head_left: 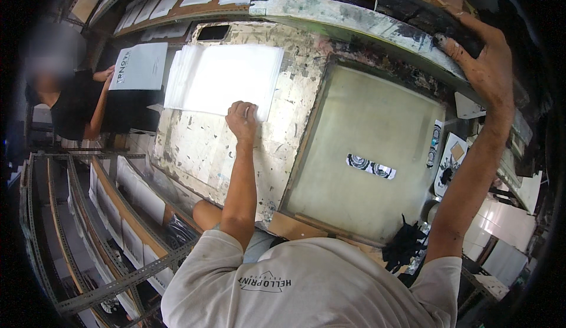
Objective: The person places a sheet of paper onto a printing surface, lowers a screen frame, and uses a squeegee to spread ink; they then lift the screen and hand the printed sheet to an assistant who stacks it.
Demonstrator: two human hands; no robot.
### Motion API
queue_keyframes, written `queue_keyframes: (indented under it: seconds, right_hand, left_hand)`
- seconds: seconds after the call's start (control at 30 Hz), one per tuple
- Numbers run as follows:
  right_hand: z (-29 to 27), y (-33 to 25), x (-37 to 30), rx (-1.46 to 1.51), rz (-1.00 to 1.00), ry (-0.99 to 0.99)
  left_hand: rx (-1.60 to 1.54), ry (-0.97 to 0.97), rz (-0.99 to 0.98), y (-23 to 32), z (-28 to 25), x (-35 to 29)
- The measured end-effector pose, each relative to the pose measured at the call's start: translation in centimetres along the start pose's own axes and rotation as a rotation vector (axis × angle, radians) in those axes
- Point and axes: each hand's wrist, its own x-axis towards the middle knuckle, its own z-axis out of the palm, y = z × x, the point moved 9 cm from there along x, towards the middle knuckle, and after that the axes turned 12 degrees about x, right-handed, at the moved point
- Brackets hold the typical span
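On the pale, paint-chipped table lies a stack of thin white sheets (221, 77). My left hand (242, 120) is at the stack's near right corner, its fingers curled closed on the top sheet's edge. To the right sits a printing screen (365, 127) with greenish-grey mesh in a dark frame; a patterned strip (370, 167) lies on the mesh. At the far right, my raised right hand (488, 66) grips a dark, ink-stained board (421, 18), thumb on the near side and fingers behind. The board rests along or just behind a paint-spattered white beam (354, 24).
At the left a co-worker (76, 104) holds a white printed sheet (141, 67). A black phone (213, 33) lies at the table's far edge. Metal drying racks (118, 269) stand at the near left; a shelf (171, 18) holds more sheets. A black rag (405, 242) lies by the screen's near corner.
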Motion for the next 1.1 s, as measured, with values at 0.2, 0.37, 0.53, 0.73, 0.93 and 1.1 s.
queue_keyframes:
  seconds: [0.2, 0.37, 0.53, 0.73, 0.93, 1.1]
  right_hand:
    - [0.3, 1.4, 0.0, 0.034, 0.051, -0.013]
    - [0.1, 0.0, 0.4, 0.010, -0.040, 0.001]
    - [0.5, 1.4, 0.4, 0.068, 0.020, -0.024]
    - [-0.1, 2.0, 0.1, 0.000, -0.004, 0.016]
    - [0.1, -2.0, 1.0, 0.023, 0.089, -0.040]
    - [0.0, -0.7, 1.6, 0.086, 0.220, -0.155]
  left_hand:
    - [0.078, 0.087, 0.114, 2.7, -1.5, 0.4]
    - [-0.163, 0.128, -0.045, 1.4, -1.9, 2.2]
    - [-0.300, -0.210, 0.359, 13.4, -2.0, 1.4]
    - [0.057, -0.544, 0.468, 20.4, 3.0, -7.0]
    - [-0.132, -0.621, 0.705, 29.7, 8.1, -11.4]
    - [-0.255, -0.670, 0.860, 36.2, 10.3, -13.6]
